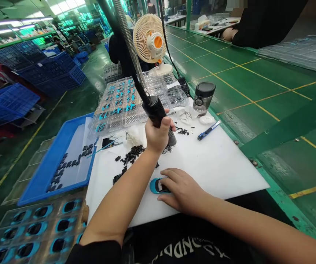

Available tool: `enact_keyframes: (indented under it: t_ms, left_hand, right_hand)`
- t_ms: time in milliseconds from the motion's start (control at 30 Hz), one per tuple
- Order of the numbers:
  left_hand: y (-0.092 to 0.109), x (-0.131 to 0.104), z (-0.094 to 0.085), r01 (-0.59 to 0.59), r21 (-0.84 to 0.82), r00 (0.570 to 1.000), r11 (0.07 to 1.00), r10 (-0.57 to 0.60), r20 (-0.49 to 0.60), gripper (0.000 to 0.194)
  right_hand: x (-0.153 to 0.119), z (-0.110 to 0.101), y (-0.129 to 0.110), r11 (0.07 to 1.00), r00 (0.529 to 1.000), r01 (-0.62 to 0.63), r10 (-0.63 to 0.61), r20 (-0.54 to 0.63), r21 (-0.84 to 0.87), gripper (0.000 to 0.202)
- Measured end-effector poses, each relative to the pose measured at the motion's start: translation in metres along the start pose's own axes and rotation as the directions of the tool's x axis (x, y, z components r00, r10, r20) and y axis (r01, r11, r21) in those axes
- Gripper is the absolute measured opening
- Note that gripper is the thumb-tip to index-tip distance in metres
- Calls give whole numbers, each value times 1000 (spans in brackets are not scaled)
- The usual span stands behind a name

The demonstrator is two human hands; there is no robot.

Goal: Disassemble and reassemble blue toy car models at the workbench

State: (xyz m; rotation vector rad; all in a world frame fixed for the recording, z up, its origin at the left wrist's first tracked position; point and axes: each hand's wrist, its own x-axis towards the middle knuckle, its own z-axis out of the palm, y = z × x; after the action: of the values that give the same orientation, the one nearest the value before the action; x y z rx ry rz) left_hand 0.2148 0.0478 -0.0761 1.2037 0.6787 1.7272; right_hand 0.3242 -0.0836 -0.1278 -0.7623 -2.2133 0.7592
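Note:
My left hand [158, 135] is wrapped round a black cylindrical tool [155, 107], which hangs tilted on a metal coil and a dark cord above the white work surface [196, 161]. Closer to me, my right hand [180, 189] holds a small turquoise toy car body [154, 186] down on the surface, its fingers over the dark window part. Small black pieces [132, 154] lie in a loose pile left of the tool. A few more black pieces [183, 131] are scattered beyond my left hand.
A blue tray [88, 161] with black parts stands at the left, above clear trays of turquoise bodies [48, 229]. Compartment trays [125, 118], a fan [149, 40], a lidded cup [204, 97] and a blue cutter knife [209, 130] are farther back. People are in the background.

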Motion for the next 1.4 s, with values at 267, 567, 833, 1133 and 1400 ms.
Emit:
enact_keyframes:
  t_ms: [267, 567, 833, 1133, 1400]
  left_hand:
    - [13, -4, -2, -51, -6, 998, 999, 50, -48, 49]
    - [43, -16, 9, -67, -57, 997, 996, 65, -31, 56]
    - [62, -17, 0, -97, -42, 995, 994, 97, 7, 56]
    - [85, -21, -2, -83, -83, 996, 993, 86, 37, 58]
    - [98, -26, 11, -175, -132, 981, 976, 184, 59, 57]
  right_hand:
    - [1, -36, 41, 951, 956, -278, 259, -139, -136, 12]
    - [35, -39, 57, 905, 909, -401, 373, -187, -143, 9]
    - [42, -38, 50, 919, 912, -394, 394, -115, 24, 11]
    - [32, -43, 41, 612, 754, -522, 656, -13, 594, 14]
    - [28, -26, 21, 43, 647, -325, 738, 189, 945, 36]
